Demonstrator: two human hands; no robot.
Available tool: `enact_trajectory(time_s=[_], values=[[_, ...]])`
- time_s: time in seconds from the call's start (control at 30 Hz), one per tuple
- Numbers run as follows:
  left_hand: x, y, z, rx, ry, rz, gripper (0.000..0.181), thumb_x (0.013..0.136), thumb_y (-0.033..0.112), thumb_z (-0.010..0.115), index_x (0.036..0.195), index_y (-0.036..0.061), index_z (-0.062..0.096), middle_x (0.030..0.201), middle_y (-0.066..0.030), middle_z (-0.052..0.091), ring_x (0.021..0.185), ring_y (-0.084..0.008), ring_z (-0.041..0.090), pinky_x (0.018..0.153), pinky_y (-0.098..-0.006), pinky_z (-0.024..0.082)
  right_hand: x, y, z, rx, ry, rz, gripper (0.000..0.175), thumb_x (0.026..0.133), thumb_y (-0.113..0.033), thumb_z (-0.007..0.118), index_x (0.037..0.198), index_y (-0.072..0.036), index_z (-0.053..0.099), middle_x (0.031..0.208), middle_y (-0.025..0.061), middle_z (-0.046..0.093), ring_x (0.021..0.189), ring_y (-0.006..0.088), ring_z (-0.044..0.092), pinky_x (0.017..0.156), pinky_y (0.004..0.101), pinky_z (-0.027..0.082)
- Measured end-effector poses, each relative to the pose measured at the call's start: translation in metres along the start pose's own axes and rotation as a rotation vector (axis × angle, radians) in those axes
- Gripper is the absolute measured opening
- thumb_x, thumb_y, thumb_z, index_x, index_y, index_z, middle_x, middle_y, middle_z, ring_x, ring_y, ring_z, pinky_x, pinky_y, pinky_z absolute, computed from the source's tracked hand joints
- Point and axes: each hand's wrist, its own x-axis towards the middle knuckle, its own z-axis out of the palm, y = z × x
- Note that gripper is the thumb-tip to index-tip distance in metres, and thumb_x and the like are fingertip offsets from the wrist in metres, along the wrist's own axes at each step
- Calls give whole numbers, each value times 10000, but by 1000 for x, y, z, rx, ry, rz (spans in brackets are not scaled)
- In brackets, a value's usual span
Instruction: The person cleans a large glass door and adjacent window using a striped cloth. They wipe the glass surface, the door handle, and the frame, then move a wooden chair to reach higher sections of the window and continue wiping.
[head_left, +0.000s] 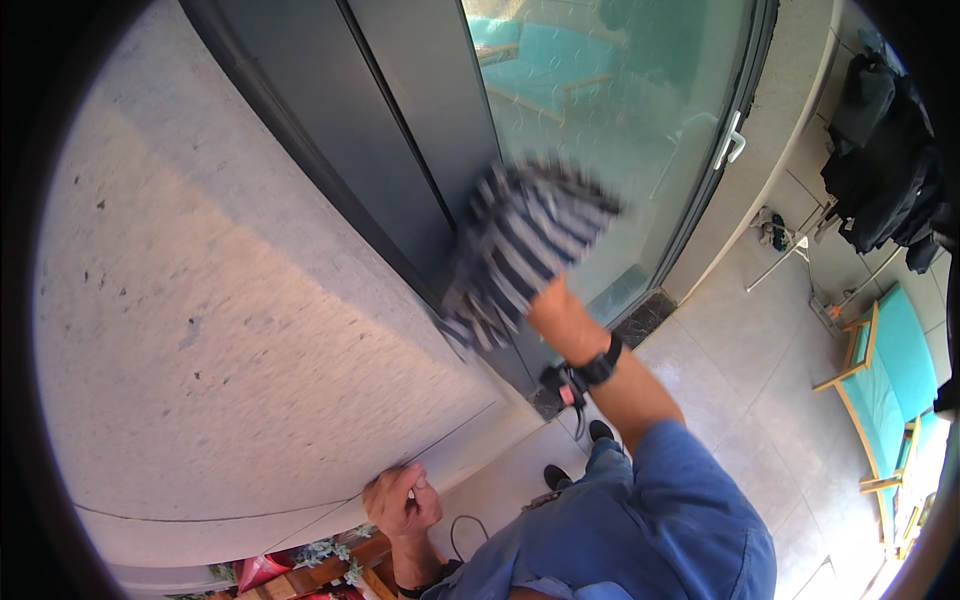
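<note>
A striped dark and light cloth (525, 232), blurred, covers my right hand (540, 292) and spreads over the dark grey metal panel and textured glass of a door (600, 120). Only the base of this hand shows; its fingers are hidden by the cloth. A black watch (600, 364) is on that wrist, and a small black device with a pink part (566, 390) is beside it. Down at the left, my left hand (405, 501) is at the pale wall (225, 337), fingers curled towards the thumb, with no object visible in it.
Dark clothes (885, 157) hang on a metal rack at the right. Beyond the tiled floor (742, 375) stands a turquoise seat with a wooden frame (877, 397). A white handle (731, 142) projects from the door frame. Wooden pieces (300, 577) and plants are at the lower left.
</note>
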Motion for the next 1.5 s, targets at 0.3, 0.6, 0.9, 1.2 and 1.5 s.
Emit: enact_trajectory(time_s=[0.3, 0.6, 0.9, 1.2, 1.5], values=[[1, 14, 6, 21, -21, -107, 195, 857, -5, 625, 1032, 14, 708, 697, -98, 680, 578, -227, 642, 573, -312, 505, -342, 24, 23, 323, -456, 403, 362, 866, -98, 680, 1227, -72, 688, 1203, 172, 675, 1157, 400, 611, 1051, 515, 460], [13, 109, 121, -339, -473, -362, 152, 864, -68, 666, 990, -9, 730, 813, -124, 707, 667, -208, 664, 624, -303, 532, -249, 135, -87, 329, -206, 410, 384, 746, 15, 810, 1113, -15, 704, 1158, 194, 718, 1107, 389, 700, 1025, 465, 552], [91, 210, 303, -434, -651, -327, 137, 866, -32, 724, 992, 13, 755, 864, -108, 726, 675, -193, 677, 635, -285, 540, -325, 330, -181, 989, 284, 1008, 213, 983, -148, 594, 1135, -17, 664, 1117, 177, 711, 1068, 298, 682, 989, 478, 537], [139, 248, 395, -392, -766, -292, 103, 872, 18, 738, 973, 38, 752, 887, -115, 739, 756, -276, 724, 662, -346, 571, -308, 510, -243, 1413, 746, 1391, 114, 1000, -209, 639, 1040, -102, 642, 951, 57, 694, 895, 208, 666, 808, 381, 572], [186, 197, 459, -422, -809, -291, 106, 900, 13, 726, 1002, 21, 752, 886, -121, 722, 727, -224, 714, 670, -315, 564, -251, 691, -177, 339, 244, 800, 300, 1029, -94, 528, 1311, -48, 620, 1154, 91, 673, 1021, 241, 660, 898, 354, 545]])
